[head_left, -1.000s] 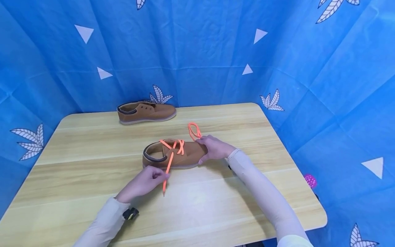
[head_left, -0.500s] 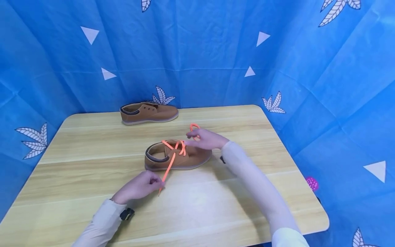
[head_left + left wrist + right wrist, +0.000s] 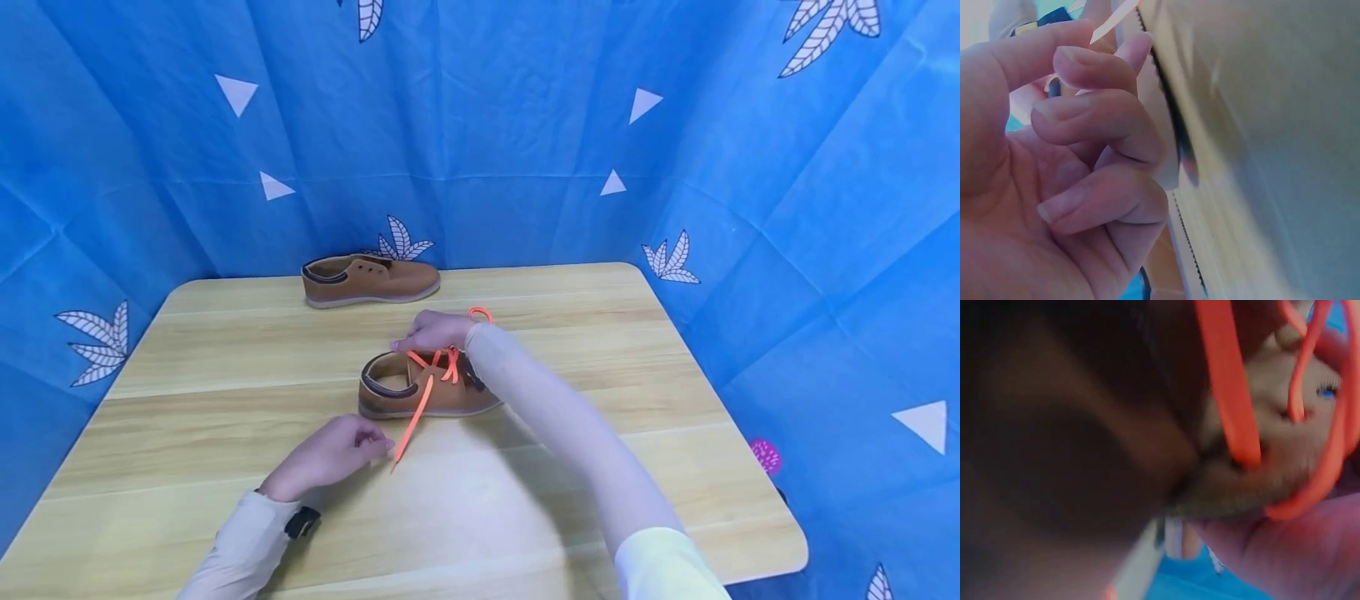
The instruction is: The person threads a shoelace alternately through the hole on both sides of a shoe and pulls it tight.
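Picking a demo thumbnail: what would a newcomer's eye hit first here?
Probably the orange lace, vivid on the nearer brown shoe around the middle of the table, one end slanting to the left hand. Next, the right hand at that shoe's far side, then the patterned blue curtain filling the background.

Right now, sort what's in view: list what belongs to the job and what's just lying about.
Job in hand:
Nearer low-cut brown shoe
Flat orange shoelace threaded through it
Left hand, at the lace's end
Right hand, at that shoe

Apparently just lying about:
Farther low-cut brown shoe, untouched, no lace visible
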Available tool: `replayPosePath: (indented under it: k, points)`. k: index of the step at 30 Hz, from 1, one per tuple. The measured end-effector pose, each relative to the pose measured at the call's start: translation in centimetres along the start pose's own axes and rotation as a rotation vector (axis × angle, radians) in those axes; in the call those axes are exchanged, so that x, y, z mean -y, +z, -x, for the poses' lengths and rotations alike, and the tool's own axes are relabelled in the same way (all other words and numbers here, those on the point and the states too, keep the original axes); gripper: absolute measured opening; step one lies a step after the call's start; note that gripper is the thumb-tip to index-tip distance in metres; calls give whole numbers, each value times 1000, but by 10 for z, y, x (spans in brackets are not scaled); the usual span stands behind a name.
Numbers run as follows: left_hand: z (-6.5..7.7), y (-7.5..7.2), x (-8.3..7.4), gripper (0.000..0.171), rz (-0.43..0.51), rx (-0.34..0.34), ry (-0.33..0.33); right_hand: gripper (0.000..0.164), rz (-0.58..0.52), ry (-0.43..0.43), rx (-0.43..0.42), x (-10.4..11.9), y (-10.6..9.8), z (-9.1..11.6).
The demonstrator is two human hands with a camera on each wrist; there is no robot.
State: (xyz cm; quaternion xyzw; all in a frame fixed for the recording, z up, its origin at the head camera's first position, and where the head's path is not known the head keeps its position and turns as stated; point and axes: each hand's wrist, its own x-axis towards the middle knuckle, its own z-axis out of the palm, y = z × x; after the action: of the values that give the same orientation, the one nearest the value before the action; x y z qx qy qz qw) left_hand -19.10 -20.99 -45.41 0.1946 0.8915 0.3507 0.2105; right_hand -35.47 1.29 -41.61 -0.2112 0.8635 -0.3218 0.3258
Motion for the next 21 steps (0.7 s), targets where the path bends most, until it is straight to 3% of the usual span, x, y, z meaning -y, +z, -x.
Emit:
replayPosePath:
  k: [4,11,15,21]
  points:
    - [3,-8,-3,30,5,-12,18,26,-175,-68,-54,-2,1,0]
    - [-4,-38,-10,30,21,-82,81,28,-518,-188,-124,8,-7,14]
    - [-19,-57,-20,25,51,-163,80,31,-644,-241,-212,16,-12,25]
    - [-58,-65,-37,27,-55,-275,82,34,-769,-292,-326,19,-16,47]
